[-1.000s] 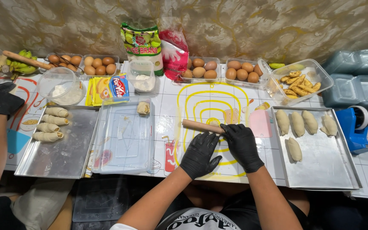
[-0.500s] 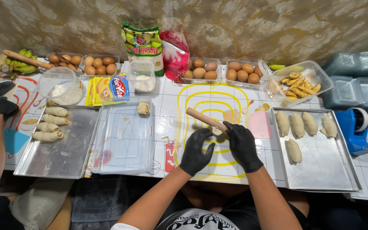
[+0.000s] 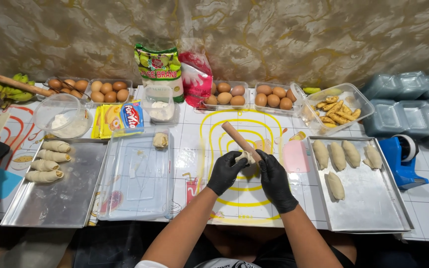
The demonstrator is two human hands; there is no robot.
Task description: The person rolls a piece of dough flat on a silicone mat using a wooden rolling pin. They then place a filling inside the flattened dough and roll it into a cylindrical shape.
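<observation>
Rolling pin (image 3: pixel 240 141) swung steeper since earlier, long axis pointing up-left; right hand (image 3: pixel 275 179) grips its lower end, left hand (image 3: pixel 226 171) pinches dough (image 3: pixel 245 157).

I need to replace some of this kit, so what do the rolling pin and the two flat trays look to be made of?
The rolling pin, held at its lower end between both gloved hands, looks like plain unvarnished wood: pale tan, matte, no shine. The right tray and the left tray look like thin sheet metal, likely aluminium or stainless steel: grey, brushed, softly reflecting light, with low folded rims.
</observation>
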